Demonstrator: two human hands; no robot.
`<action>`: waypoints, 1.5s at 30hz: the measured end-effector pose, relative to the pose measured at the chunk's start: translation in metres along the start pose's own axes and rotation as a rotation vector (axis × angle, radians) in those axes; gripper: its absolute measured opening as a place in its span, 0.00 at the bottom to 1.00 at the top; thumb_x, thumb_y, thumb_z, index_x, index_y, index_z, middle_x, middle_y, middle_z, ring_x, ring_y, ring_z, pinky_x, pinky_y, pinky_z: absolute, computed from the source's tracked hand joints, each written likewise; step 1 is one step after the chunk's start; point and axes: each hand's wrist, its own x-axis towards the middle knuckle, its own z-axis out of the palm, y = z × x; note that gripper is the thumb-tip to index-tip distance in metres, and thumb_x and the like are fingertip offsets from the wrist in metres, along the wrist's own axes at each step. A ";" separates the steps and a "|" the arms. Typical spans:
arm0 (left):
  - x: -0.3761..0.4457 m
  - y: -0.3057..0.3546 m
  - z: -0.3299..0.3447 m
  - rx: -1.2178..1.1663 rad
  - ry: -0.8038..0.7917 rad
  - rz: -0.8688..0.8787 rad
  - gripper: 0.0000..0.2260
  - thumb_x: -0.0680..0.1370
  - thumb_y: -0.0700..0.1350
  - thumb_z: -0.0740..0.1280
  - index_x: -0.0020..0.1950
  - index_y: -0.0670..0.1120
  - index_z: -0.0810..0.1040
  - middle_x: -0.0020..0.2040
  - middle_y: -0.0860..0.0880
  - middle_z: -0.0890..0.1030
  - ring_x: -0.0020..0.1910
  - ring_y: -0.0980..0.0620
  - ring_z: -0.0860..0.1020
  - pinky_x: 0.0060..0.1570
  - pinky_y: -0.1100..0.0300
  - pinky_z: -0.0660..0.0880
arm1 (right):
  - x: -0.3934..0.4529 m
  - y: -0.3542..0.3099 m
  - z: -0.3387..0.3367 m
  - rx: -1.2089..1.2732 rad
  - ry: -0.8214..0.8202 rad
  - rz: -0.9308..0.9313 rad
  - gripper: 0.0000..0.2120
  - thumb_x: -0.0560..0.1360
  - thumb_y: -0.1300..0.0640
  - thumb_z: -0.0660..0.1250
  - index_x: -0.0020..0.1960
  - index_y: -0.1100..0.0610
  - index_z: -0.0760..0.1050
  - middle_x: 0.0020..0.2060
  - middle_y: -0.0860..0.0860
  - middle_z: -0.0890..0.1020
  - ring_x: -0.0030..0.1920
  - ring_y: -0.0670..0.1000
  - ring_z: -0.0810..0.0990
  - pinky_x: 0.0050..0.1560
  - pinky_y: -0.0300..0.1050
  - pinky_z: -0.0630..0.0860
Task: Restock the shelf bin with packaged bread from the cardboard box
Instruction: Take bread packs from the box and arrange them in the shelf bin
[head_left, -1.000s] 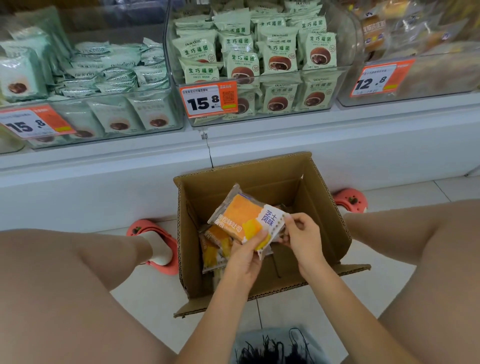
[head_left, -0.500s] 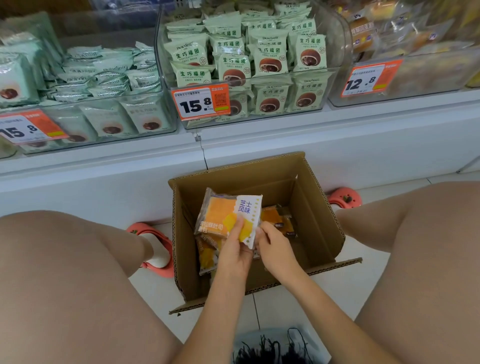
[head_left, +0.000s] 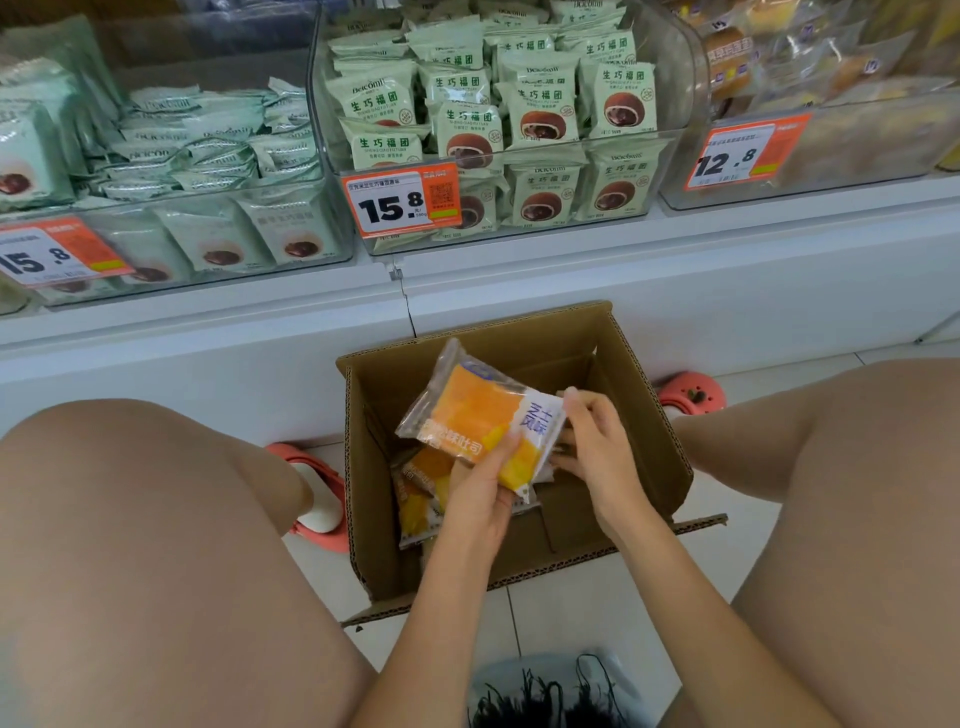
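An open cardboard box (head_left: 639, 415) stands on the floor between my knees, below the shelf. My left hand (head_left: 480, 496) grips the near edge of an orange and white bread packet (head_left: 475, 410), held tilted above the box. My right hand (head_left: 597, 447) pinches the packet's white right end with its fingertips. More orange packets (head_left: 418, 499) lie in the box's left part, partly hidden by the held one. Clear shelf bins (head_left: 519, 239) above hold green packaged buns.
A bin at the upper right (head_left: 831, 150) with a 12.8 price tag (head_left: 743, 153) holds clear-wrapped bread. Orange 15.8 tags (head_left: 402, 202) hang on the other bins. My knees flank the box, coral slippers (head_left: 691, 397) touch the shelf base. White floor tiles (head_left: 561, 618) lie in front.
The packet has risen a little out of the box and tilted, its far end pointing up and left. My right hand moved up along the packet's white end.
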 end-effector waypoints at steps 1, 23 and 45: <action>-0.002 -0.001 0.002 0.032 -0.017 -0.004 0.23 0.65 0.39 0.73 0.59 0.46 0.74 0.54 0.44 0.82 0.53 0.47 0.81 0.50 0.52 0.79 | 0.002 -0.002 -0.001 -0.030 0.021 -0.052 0.09 0.80 0.52 0.60 0.53 0.57 0.72 0.41 0.50 0.81 0.42 0.48 0.83 0.42 0.44 0.80; -0.003 0.077 0.047 0.746 -0.314 0.361 0.17 0.67 0.41 0.76 0.55 0.47 0.81 0.51 0.47 0.84 0.53 0.49 0.82 0.58 0.48 0.76 | 0.021 -0.102 -0.013 -0.560 -0.252 -0.365 0.13 0.71 0.51 0.73 0.54 0.44 0.76 0.51 0.40 0.80 0.52 0.37 0.77 0.54 0.35 0.72; 0.033 0.336 0.328 1.792 0.309 2.221 0.21 0.80 0.53 0.55 0.71 0.47 0.71 0.72 0.45 0.69 0.73 0.44 0.63 0.73 0.42 0.53 | 0.138 -0.567 0.020 -1.220 0.315 -1.364 0.16 0.71 0.57 0.71 0.55 0.62 0.74 0.48 0.63 0.80 0.51 0.62 0.77 0.47 0.52 0.69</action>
